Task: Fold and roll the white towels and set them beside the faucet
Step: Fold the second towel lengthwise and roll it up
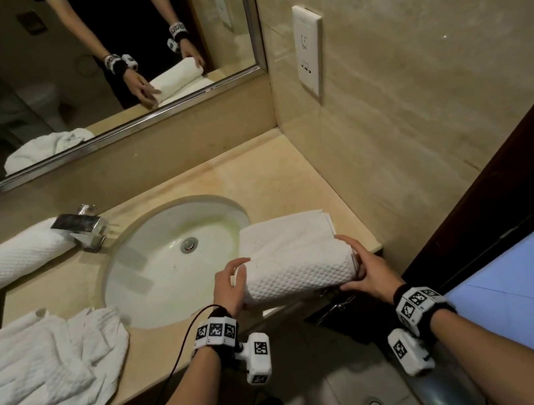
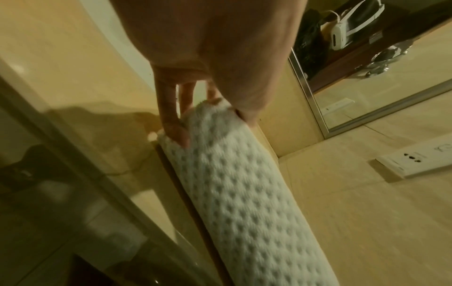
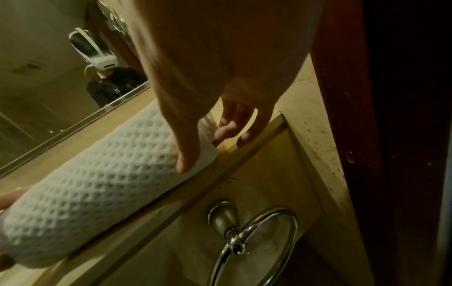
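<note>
A white waffle towel [image 1: 298, 274] lies on the counter right of the sink [image 1: 153, 288], rolled along its near side; its flat folded part [image 1: 283, 231] stretches behind the roll. My left hand [image 1: 235, 278] grips the roll's left end, index finger and thumb on either side [image 2: 203, 116] of the towel [image 2: 244, 193]. My right hand [image 1: 358, 258] grips the right end; the thumb lies on the roll [image 3: 97, 178] and the fingers [image 3: 227, 133] curl behind it. A finished rolled towel [image 1: 14, 257] lies just left of the chrome faucet [image 1: 80, 228].
A crumpled white towel [image 1: 42, 374] sprawls over the counter's front left. The mirror [image 1: 64, 59] runs along the back wall; a wall socket [image 1: 308, 50] sits on the right wall. A chrome towel ring [image 3: 254, 241] hangs under the counter edge. A dark door frame [image 1: 498, 185] stands at right.
</note>
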The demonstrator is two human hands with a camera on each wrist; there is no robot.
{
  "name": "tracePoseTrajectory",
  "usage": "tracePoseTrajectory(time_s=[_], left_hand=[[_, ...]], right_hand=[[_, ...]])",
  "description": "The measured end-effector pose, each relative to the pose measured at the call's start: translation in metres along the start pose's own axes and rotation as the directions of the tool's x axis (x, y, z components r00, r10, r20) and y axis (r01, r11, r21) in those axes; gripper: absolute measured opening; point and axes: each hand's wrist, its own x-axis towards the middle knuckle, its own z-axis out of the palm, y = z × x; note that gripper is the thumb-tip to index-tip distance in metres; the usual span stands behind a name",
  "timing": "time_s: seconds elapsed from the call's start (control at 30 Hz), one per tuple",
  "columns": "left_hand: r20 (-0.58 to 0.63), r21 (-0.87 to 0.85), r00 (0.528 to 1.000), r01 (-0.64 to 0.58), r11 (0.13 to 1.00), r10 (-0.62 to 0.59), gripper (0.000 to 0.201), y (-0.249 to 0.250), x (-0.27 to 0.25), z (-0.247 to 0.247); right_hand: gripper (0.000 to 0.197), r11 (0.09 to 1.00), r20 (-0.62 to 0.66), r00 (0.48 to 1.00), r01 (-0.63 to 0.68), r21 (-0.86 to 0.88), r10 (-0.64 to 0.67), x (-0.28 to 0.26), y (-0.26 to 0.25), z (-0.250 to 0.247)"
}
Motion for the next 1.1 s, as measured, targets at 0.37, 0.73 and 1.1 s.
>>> tracePoseTrajectory(time_s=[0.37,0.73,1.1], left_hand=[[0.315,0.069,0.947,0.039,0.997,-0.059,0.083,-0.004,0.001,-0.019],[0.155,0.078,0.949,0.267,0.961,-0.276,0.079,0.014,0.004,0.004],[0.321,0.006,0.947,0.027,1.000,-0.027,0.097,-0.003,-0.005,-0.014]], right_hand=[[0.074,0.980,-0.025,0.991,-0.127,0.152,0.132,0.000,0.006,-0.003],[0.066,0.937,-0.152,0.926,-0.350,0.001,0.346,0.015,-0.023,-0.007],[0.101,0.998,-0.017,0.999,0.045,-0.034,-0.046,0.003,-0.002,-0.007]])
